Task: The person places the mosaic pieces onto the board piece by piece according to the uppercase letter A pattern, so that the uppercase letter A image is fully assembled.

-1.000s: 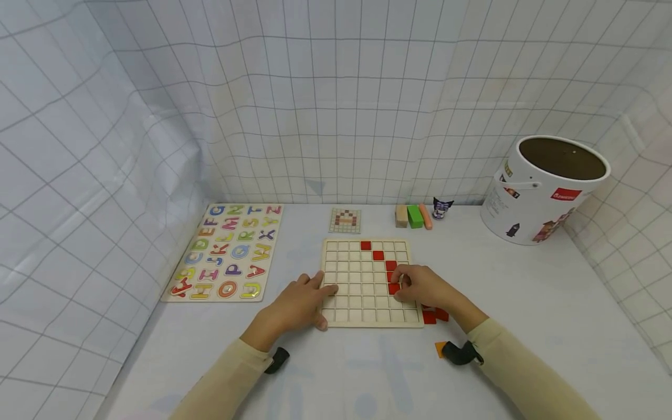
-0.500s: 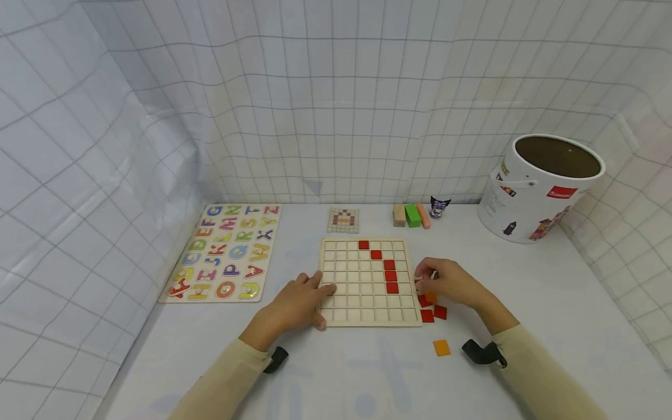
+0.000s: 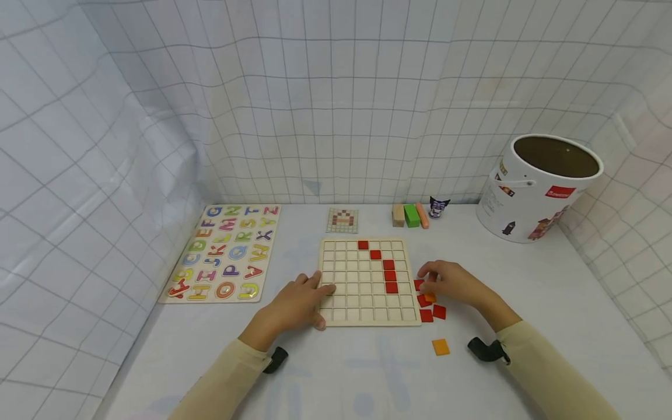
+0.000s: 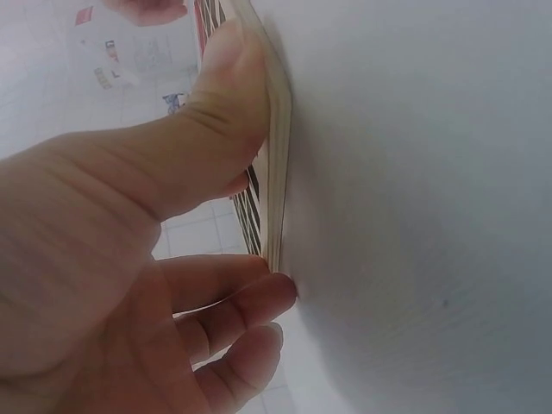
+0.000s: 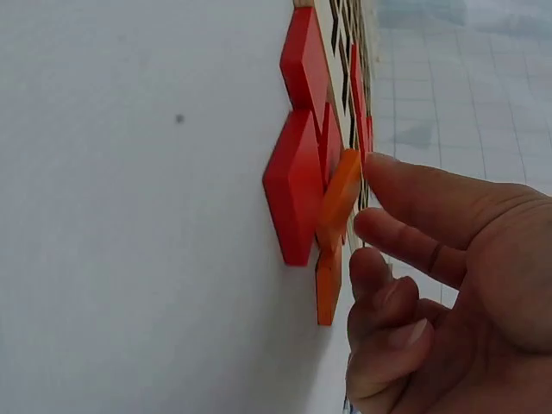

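A wooden grid board (image 3: 357,291) lies flat in the head view with several red tiles (image 3: 389,275) set in a diagonal-then-straight line. My left hand (image 3: 320,303) rests on its front left corner, with the index finger on top and the thumb (image 4: 216,129) pressed against the board's edge (image 4: 278,172). My right hand (image 3: 426,281) hovers over loose red tiles (image 3: 426,315) just right of the board. In the right wrist view its index fingertip (image 5: 379,168) touches a tilted orange tile (image 5: 338,203) leaning on a red tile (image 5: 293,185). The other fingers curl loosely and hold nothing.
Another orange tile (image 3: 441,347) lies alone near the front. An alphabet puzzle (image 3: 226,251) sits at the left. A small pattern card (image 3: 342,220), coloured blocks (image 3: 412,215), a small figurine (image 3: 438,207) and a white bucket (image 3: 541,189) stand along the back by the gridded wall.
My right hand has left the board's red column and moved right to the loose tiles beside the board. The left hand has stayed on the corner.
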`<state>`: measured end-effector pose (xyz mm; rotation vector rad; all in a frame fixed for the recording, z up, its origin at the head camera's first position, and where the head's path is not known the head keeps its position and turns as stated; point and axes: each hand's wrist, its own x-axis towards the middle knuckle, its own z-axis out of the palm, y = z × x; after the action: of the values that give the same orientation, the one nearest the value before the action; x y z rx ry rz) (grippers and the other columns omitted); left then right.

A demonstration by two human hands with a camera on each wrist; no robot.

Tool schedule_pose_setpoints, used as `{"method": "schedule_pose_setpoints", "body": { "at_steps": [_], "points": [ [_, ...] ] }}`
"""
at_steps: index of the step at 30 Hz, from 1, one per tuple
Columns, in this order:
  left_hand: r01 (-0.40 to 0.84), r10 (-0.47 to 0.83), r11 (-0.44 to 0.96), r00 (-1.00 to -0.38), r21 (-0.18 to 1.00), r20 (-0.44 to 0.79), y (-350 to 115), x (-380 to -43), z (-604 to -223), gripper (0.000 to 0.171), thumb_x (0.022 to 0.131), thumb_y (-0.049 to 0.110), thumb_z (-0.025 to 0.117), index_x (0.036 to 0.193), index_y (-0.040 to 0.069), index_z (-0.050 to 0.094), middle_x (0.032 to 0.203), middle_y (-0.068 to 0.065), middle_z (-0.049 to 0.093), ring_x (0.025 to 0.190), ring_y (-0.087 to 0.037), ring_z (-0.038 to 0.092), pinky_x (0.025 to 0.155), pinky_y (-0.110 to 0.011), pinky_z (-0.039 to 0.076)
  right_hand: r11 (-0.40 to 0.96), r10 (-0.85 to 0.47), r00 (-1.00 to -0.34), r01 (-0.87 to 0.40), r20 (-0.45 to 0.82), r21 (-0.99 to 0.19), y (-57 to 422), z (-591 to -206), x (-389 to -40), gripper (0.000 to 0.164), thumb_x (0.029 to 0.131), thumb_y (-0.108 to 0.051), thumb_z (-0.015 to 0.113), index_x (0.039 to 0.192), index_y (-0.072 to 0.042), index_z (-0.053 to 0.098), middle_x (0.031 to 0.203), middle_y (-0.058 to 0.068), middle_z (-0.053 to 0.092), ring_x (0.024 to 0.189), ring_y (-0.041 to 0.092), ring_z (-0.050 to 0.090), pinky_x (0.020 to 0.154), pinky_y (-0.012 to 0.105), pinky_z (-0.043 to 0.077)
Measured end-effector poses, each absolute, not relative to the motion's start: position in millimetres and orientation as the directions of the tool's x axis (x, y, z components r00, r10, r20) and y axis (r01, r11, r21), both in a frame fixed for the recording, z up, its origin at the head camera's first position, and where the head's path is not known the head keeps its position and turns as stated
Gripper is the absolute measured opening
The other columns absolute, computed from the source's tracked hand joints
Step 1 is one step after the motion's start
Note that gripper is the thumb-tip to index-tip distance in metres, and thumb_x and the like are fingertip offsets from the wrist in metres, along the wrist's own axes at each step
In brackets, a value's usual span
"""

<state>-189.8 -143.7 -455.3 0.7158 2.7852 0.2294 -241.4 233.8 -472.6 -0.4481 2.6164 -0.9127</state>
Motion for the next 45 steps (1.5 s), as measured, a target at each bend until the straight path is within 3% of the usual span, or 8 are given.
{"method": "schedule_pose_setpoints", "body": {
  "at_steps": [7, 14, 18, 23, 31, 39, 45],
  "points": [
    [0.467, 0.504, 0.860, -0.842, 0.208, -0.195, -143, -189, -455, 0.081, 0.075, 0.041, 0.087, 0.147, 0.021, 0.057, 0.158, -0.021, 0.040, 0.130, -0.039, 0.046, 0.107, -0.055, 0.041, 0.818, -0.361, -0.898, -0.175, -0.251, -0.548, 219, -473, -245, 0.019, 0.088, -0.015, 0.077, 0.104, -0.011, 0.068, 0.090, 0.004, 0.059, 0.085, 0.020, 0.054, 0.071, 0.031, 0.050],
    [0.462, 0.497, 0.864, -0.845, 0.197, -0.196, -144, -189, -457, 0.081, 0.075, 0.042, 0.087, 0.147, 0.021, 0.056, 0.158, -0.021, 0.040, 0.130, -0.038, 0.045, 0.109, -0.056, 0.039, 0.790, -0.328, -0.917, -0.135, -0.226, -0.599, 223, -474, -247, 0.016, 0.089, -0.009, 0.075, 0.096, -0.010, 0.061, 0.086, 0.005, 0.057, 0.082, 0.021, 0.054, 0.069, 0.032, 0.048],
    [0.450, 0.487, 0.870, -0.850, 0.203, -0.202, -144, -190, -455, 0.082, 0.074, 0.041, 0.088, 0.147, 0.021, 0.056, 0.159, -0.021, 0.039, 0.133, -0.038, 0.044, 0.110, -0.056, 0.038, 0.758, -0.340, -0.918, -0.139, -0.204, -0.638, 229, -472, -249, 0.013, 0.093, -0.008, 0.069, 0.103, -0.007, 0.061, 0.085, 0.006, 0.058, 0.080, 0.022, 0.054, 0.069, 0.033, 0.048],
    [0.469, 0.506, 0.859, -0.837, 0.206, -0.207, -143, -189, -455, 0.081, 0.075, 0.040, 0.088, 0.147, 0.019, 0.056, 0.157, -0.024, 0.041, 0.132, -0.040, 0.045, 0.109, -0.056, 0.039, 0.732, -0.331, -0.921, -0.115, -0.203, -0.672, 240, -465, -252, 0.026, 0.097, -0.017, 0.067, 0.122, -0.009, 0.066, 0.090, 0.006, 0.059, 0.084, 0.022, 0.054, 0.069, 0.032, 0.049],
    [0.465, 0.497, 0.866, -0.843, 0.184, -0.207, -141, -188, -452, 0.079, 0.075, 0.039, 0.089, 0.145, 0.020, 0.058, 0.156, -0.022, 0.043, 0.129, -0.037, 0.047, 0.108, -0.054, 0.040, 0.579, -0.274, -0.953, -0.054, -0.131, -0.814, 233, -446, -273, 0.039, 0.098, -0.028, 0.070, 0.128, -0.003, 0.065, 0.091, 0.013, 0.063, 0.081, 0.025, 0.058, 0.072, 0.031, 0.053],
    [0.468, 0.504, 0.861, -0.839, 0.200, -0.205, -142, -186, -449, 0.078, 0.075, 0.039, 0.087, 0.145, 0.018, 0.058, 0.155, -0.024, 0.043, 0.128, -0.039, 0.047, 0.107, -0.056, 0.041, 0.263, -0.329, -0.926, 0.099, -0.186, -0.960, 180, -459, -300, 0.046, 0.096, -0.011, 0.072, 0.137, 0.002, 0.058, 0.105, 0.012, 0.067, 0.089, 0.019, 0.068, 0.084, 0.032, 0.059],
    [0.479, 0.510, 0.859, -0.834, 0.180, -0.211, -143, -188, -451, 0.079, 0.076, 0.041, 0.087, 0.146, 0.019, 0.056, 0.155, -0.023, 0.044, 0.127, -0.037, 0.047, 0.106, -0.055, 0.041, 0.260, -0.407, -0.886, 0.122, -0.223, -0.958, 134, -465, -315, 0.044, 0.093, -0.007, 0.072, 0.134, 0.000, 0.058, 0.099, 0.012, 0.068, 0.087, 0.022, 0.070, 0.081, 0.032, 0.060]
  ]
}}
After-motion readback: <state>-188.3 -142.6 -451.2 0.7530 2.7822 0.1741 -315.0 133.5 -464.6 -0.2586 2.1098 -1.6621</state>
